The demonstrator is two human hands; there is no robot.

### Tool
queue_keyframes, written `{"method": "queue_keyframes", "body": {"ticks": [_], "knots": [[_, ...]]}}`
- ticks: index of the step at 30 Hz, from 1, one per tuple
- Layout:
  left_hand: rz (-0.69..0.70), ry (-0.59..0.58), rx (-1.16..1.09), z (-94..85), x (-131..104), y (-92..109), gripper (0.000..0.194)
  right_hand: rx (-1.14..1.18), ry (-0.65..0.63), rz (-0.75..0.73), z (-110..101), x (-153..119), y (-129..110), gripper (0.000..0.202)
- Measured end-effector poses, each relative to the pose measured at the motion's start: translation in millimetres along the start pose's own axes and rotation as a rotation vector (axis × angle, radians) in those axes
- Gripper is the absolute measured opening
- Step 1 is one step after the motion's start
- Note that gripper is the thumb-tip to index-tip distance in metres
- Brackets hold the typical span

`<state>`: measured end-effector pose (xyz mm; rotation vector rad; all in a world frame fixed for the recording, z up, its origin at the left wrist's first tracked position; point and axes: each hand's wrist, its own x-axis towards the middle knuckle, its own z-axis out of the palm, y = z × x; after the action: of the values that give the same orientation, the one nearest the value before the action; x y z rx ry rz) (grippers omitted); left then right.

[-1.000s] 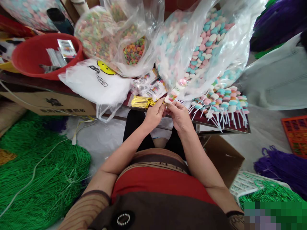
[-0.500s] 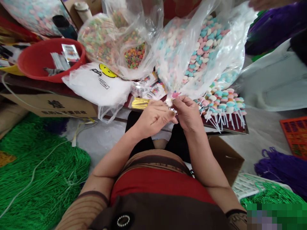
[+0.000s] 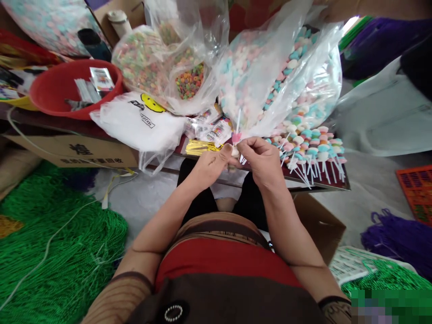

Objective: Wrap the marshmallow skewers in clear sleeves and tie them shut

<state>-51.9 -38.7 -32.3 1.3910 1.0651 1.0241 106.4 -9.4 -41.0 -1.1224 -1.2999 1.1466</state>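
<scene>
Between my hands is a small candy stick (image 3: 236, 137) with a pink piece and a white stick pointing away from me. My left hand (image 3: 216, 167) pinches its pale lower part between thumb and fingers. From the right, the fingertips of my right hand (image 3: 261, 157) close on the same candy; they partly hide it. Beyond it lies a clear bag of pastel candies (image 3: 249, 72). Finished-looking candy skewers (image 3: 313, 146) with white sticks are piled at the right. Yellow ties (image 3: 200, 147) lie just left of my hands, near printed packets (image 3: 218, 129).
A red basin (image 3: 50, 90), a white smiley bag (image 3: 135, 121) and a bag of colourful ring candies (image 3: 189, 81) stand on the table (image 3: 337, 183). Green strings (image 3: 60, 243) cover the floor at left. Another person's arm (image 3: 378, 9) reaches in at top right.
The candy stick has turned so that its white stick points up and away. My left thumb now presses on it. The other person's arm reaches further in, and the clear bag's opening has shifted.
</scene>
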Motion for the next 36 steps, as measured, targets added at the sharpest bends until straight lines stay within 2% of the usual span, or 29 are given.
{"method": "queue_keyframes", "body": {"ticks": [3, 6, 8, 10, 12, 14, 17, 19, 21, 24, 26, 27, 29, 31, 34, 36], "knots": [[-0.059, 0.063, -0.022, 2.2, 8, -15, 0.080, 0.013, -0.042, -0.001, -1, -3, 1, 0.016], [-0.019, 0.119, -0.012, -0.5, 15, -20, 0.064, 0.049, -0.107, 0.044, -4, -9, 7, 0.016], [0.098, 0.048, 0.015, -0.9, 15, -19, 0.051, 0.151, -0.144, 0.105, -9, -13, 11, 0.018], [0.270, -0.056, 0.103, 4.3, 12, -19, 0.041, 0.310, -0.150, 0.182, -17, -21, 16, 0.021], [0.455, -0.149, 0.296, 16.8, 8, -24, 0.031, 0.429, -0.126, 0.270, -30, -32, 20, 0.025], [0.596, -0.250, 0.529, 34.6, 4, -35, 0.028, 0.447, -0.076, 0.350, -47, -49, 25, 0.029], [0.651, -0.425, 0.714, 58.6, -1, -52, 0.033, 0.357, 0.067, 0.427, -84, -80, 33, 0.032], [0.633, -0.471, 0.712, 63.8, -1, -58, 0.033, 0.266, 0.164, 0.469, -118, -102, 39, 0.033], [0.566, -0.399, 0.683, 57.5, 4, -60, 0.031, 0.118, 0.230, 0.490, -159, -121, 44, 0.032], [0.407, -0.144, 0.690, 33.7, 19, -59, 0.030, -0.277, 0.288, 0.553, -221, -142, 52, 0.031], [0.323, 0.020, 0.744, 17.0, 30, -60, 0.029, -0.632, 0.284, 0.625, -247, -147, 56, 0.031], [0.299, 0.077, 0.772, 10.5, 35, -62, 0.029, -0.759, 0.298, 0.622, -252, -146, 57, 0.030], [0.279, 0.152, 0.816, 2.9, 42, -66, 0.027, -0.854, 0.359, 0.504, -246, -136, 54, 0.030], [0.279, 0.176, 0.849, 1.8, 47, -70, 0.027, -0.772, 0.407, 0.307, -223, -115, 47, 0.033], [0.274, 0.152, 0.908, 6.1, 48, -75, 0.027, -0.671, 0.382, 0.147, -179, -61, 35, 0.035], [0.260, 0.134, 0.953, 8.2, 47, -77, 0.027, -0.766, 0.320, 0.069, -157, -17, 33, 0.036]]}}
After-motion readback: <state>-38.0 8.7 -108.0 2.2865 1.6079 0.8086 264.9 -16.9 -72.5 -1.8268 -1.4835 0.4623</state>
